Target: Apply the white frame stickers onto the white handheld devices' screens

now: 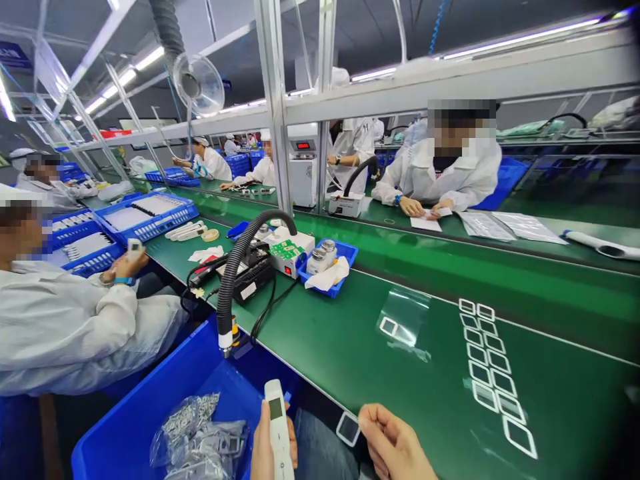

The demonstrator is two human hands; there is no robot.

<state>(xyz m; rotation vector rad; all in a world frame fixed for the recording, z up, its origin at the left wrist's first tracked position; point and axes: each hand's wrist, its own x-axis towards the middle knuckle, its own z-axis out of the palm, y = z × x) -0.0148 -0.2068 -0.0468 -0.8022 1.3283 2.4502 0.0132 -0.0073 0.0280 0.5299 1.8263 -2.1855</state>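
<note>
Upright in my left hand (264, 440) is a white handheld device (279, 433) with a small grey screen near its top; the fingers wrap round its sides. My right hand (393, 440) pinches the edge of a small white-bordered frame (348, 429) with a dark, see-through middle. The frame is held over the table's front edge, to the right of the device and apart from it. Two columns of similar white frames (487, 357) lie on the green table (330, 347) at the right. Another frame (389, 326) lies on a clear film (406, 313).
A blue bin (125, 413) with bagged parts (205, 440) stands at the lower left. A black flexible hose (226, 280) arches beside it. Behind are a blue tray (345, 267) with bottles and a white box (287, 250). People sit at the left and across the table.
</note>
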